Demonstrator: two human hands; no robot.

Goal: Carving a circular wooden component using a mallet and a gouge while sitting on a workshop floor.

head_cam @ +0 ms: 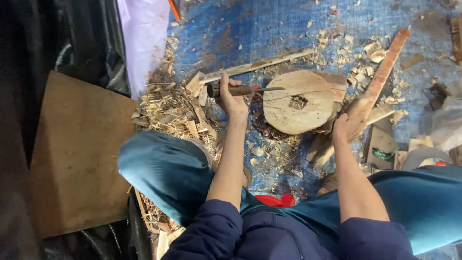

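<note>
a blue tarp (pixel 269 29) littered with pale wood shavings covers the floor, bare mostly toward its far edge. on it lies a round, flat wooden chopping block (pixel 296 103), shavings crowding its rim. the left hand (pixel 231 98) has its grip wrapped round a dark-handled metal chisel (pixel 240 90) at the block's left edge; the right hand (pixel 349 126) clasps a long reddish wooden slat (pixel 385 67) at its right edge.

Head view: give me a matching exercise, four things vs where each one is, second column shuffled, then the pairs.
Things:
1. chisel
2. wooden strip
3. round wooden block
4. brown board

Places:
A. flat at the far left, beside the person's knee
B. gripped in the left hand
C. on the blue tarp between the two hands
D. held at its lower end by the right hand

Pairs: 1-B, 2-D, 3-C, 4-A
</note>
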